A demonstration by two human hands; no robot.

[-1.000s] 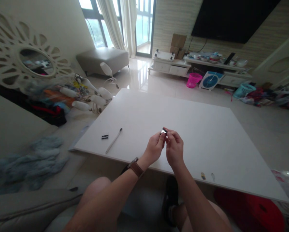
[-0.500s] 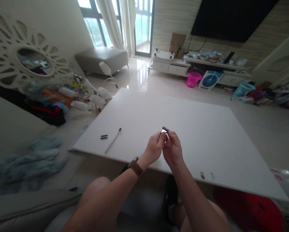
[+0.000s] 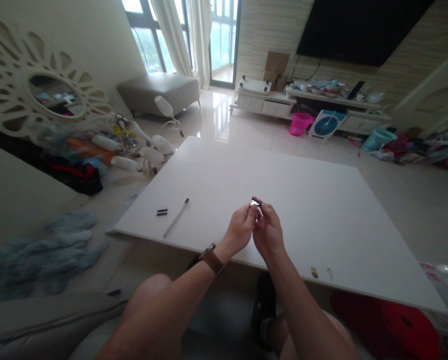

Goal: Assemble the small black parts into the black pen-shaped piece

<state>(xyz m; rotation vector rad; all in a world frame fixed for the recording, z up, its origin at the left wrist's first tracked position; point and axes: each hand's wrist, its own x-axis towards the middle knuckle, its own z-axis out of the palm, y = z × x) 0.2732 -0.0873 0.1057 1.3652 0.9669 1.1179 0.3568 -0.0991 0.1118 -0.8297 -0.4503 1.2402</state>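
My left hand, with a brown-strapped watch on its wrist, and my right hand meet above the near part of the white table. Between their closed fingertips is a small black object with a shiny, light-coloured face. Both hands grip it; the fingers cover much of it, and its kind cannot be made out. To the left on the table lie a slim grey stick with a dark tip and two short black pieces.
Near the table's front edge lie a small yellow-and-dark piece and a clear piece. A lamp with several white shades stands by the far left side. Something red sits below the right front edge.
The camera view has shifted very slightly. Both hands keep their hold on the small black object, nearly unmoved.
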